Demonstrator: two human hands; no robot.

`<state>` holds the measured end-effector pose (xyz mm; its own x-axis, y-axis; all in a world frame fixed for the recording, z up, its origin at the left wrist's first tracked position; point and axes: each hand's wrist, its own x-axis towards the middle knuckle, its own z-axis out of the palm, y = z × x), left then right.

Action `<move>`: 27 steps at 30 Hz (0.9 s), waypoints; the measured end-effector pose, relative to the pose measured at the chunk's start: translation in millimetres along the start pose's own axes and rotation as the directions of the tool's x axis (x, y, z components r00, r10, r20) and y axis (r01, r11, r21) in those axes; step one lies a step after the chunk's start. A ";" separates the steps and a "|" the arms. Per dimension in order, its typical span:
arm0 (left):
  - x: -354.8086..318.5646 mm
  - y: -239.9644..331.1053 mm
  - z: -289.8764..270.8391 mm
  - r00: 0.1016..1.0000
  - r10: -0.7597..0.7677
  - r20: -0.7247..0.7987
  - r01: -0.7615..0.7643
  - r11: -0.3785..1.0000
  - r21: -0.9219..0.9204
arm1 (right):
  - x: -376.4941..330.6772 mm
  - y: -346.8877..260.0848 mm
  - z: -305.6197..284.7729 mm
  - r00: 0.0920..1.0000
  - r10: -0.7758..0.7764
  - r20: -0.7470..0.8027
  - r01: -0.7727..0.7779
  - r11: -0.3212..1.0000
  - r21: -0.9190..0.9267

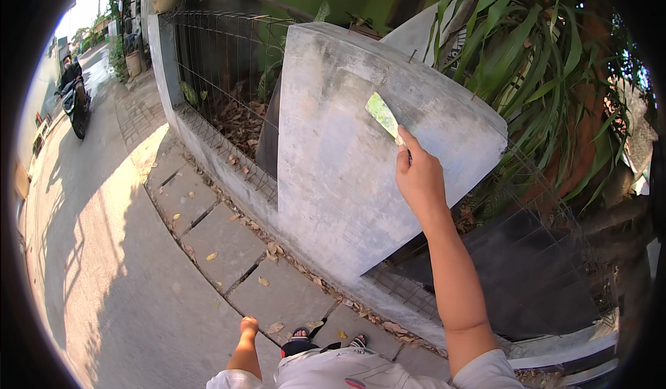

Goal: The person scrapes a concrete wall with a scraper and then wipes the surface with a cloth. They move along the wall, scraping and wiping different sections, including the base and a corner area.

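My right hand [420,174] grips a putty knife [383,114] by its handle, fingers wrapped round it. The wide blade is smeared pale green and white and points up and to the left. It lies at or very close to the face of a grey-white plastered wall [340,160], whose surface is patchy and stained, darker near the top. Whether the blade's edge touches the plaster, I cannot tell. Low on the left, away from the wall, my left hand [250,324] hangs with its fingers curled in, and nothing shows in it.
Wire fencing [222,63] adjoins the wall on the left, above a low ledge. Long-leaved plants [548,49] crowd the right side, near thin metal rods on the wall's top. Concrete slabs [222,243] with dry leaves run below. A motorcycle [76,105] stands on the lane, far left.
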<state>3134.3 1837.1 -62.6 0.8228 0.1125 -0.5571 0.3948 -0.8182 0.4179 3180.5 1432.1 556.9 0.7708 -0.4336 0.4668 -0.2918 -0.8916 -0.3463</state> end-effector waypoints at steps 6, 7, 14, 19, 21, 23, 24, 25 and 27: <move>10.7 21.3 9.2 0.972 0.200 0.121 -0.219 0.959 0.181 | -18.4 -5.7 10.2 0.997 0.056 0.045 -0.057 0.998 0.010; 11.8 12.8 9.1 0.970 0.225 0.090 -0.237 0.958 0.160 | -33.9 5.1 3.3 0.993 0.100 0.057 -0.103 0.994 0.039; -16.0 -28.1 -10.0 0.999 -0.028 0.024 0.030 0.998 -0.053 | -88.5 35.6 -27.9 0.934 0.338 0.118 -0.355 0.918 0.175; -48.4 -38.6 -27.3 0.981 -0.189 0.048 0.194 0.968 -0.156 | -54.0 24.8 -4.2 0.986 0.124 0.111 -0.148 0.960 0.239; -47.3 -69.4 -34.0 0.975 -0.220 -0.032 0.211 0.959 -0.188 | -27.2 7.3 12.4 0.984 0.062 0.169 -0.101 0.966 0.237; -57.0 -75.6 -33.1 0.981 -0.148 -0.124 0.130 0.981 -0.144 | -6.5 -0.5 30.5 0.985 -0.010 0.171 -0.033 0.969 0.243; -64.4 -78.1 -32.8 0.979 -0.141 -0.145 0.118 0.980 -0.159 | 1.6 -4.1 42.0 0.989 -0.045 0.138 0.005 0.962 0.273; -67.6 -77.9 -37.8 0.977 -0.126 -0.171 0.103 0.985 -0.139 | 13.9 -11.3 55.8 0.991 -0.088 0.096 0.055 0.950 0.306; -72.8 -70.4 -37.6 0.979 -0.071 -0.192 0.055 0.995 -0.086 | 44.8 -25.3 78.7 0.990 -0.097 0.104 0.059 0.947 0.317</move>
<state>3062.0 1907.7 -24.5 0.8558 0.2763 -0.4374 0.4735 -0.7589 0.4470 3267.0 1445.5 522.5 0.8501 -0.3293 0.4110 -0.0511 -0.8283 -0.5580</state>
